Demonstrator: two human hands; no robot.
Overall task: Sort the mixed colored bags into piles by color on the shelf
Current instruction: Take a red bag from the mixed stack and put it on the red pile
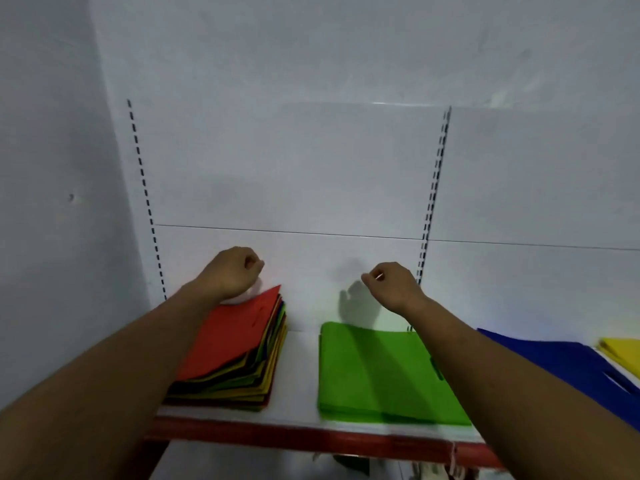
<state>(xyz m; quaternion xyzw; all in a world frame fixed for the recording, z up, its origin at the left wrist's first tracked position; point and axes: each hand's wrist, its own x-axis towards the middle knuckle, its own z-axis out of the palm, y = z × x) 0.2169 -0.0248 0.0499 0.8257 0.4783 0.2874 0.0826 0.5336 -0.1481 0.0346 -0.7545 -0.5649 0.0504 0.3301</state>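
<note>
A mixed stack of colored bags (239,372) lies at the left of the white shelf (301,368), with a red bag (235,337) on top. To its right lies a green pile (377,372), then a blue bag (554,362) and a yellow bag (623,351) at the frame edge. My left hand (232,271) hovers above the far end of the mixed stack, fingers curled, nothing visible in it. My right hand (391,285) hangs above the far edge of the green pile, also curled with nothing in it. A pale blur sits under my left hand.
The shelf has a red front lip (311,438) and a white back panel (294,174) with slotted uprights (433,188). A white side wall (52,168) closes off the left. Bare shelf shows between the mixed stack and the green pile.
</note>
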